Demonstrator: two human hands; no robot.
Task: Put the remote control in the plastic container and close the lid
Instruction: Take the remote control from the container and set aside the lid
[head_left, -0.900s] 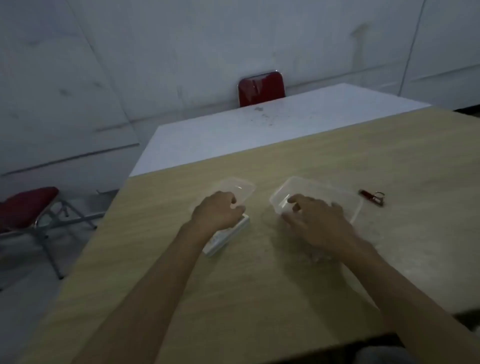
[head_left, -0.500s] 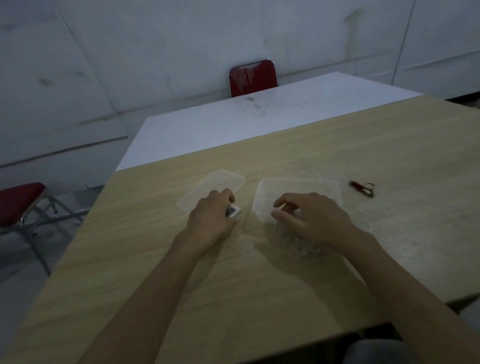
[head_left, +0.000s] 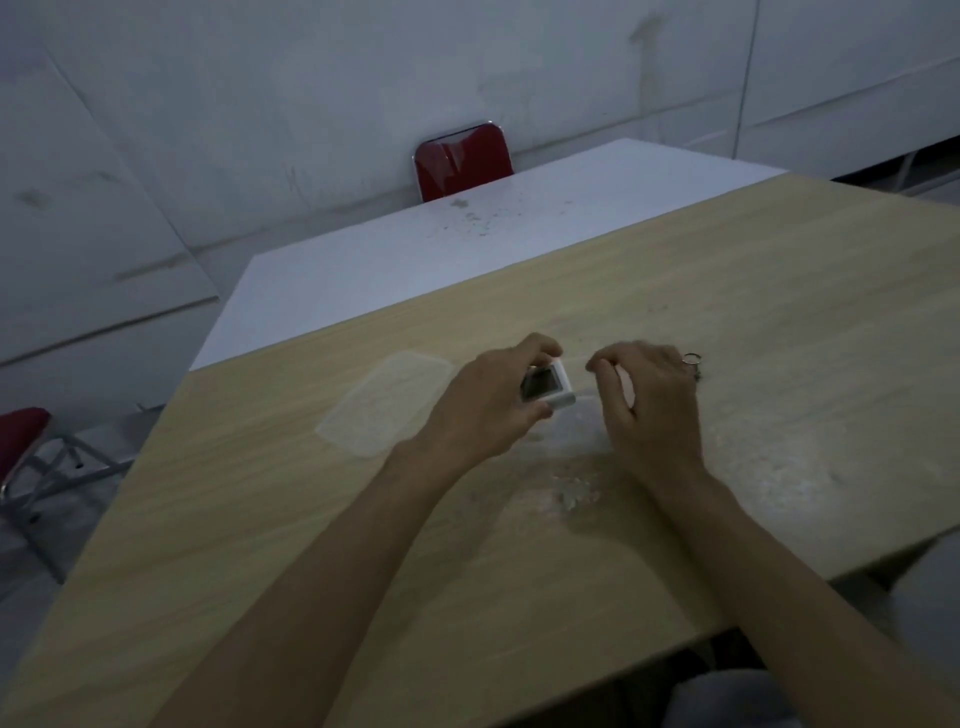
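Head view: the left hand (head_left: 488, 410) holds the remote control (head_left: 548, 387), a small white unit with a dark display, lifted off the wooden surface (head_left: 519, 571); the grip is closed around its body, thumb on the near side and fingers over the far edge. The right hand (head_left: 649, 405) hovers just beside the remote control with fingers curled in a narrow, empty grip over the plastic container (head_left: 582, 434). The container is clear, hard to trace in the dim light and largely hidden by the right hand. The clear lid (head_left: 384, 408) lies flat on the surface left of the left hand, apart from the container. A small key ring (head_left: 692, 359) shows behind the right hand. 1 red chair (head_left: 462, 161) stands behind a white table (head_left: 467, 249).
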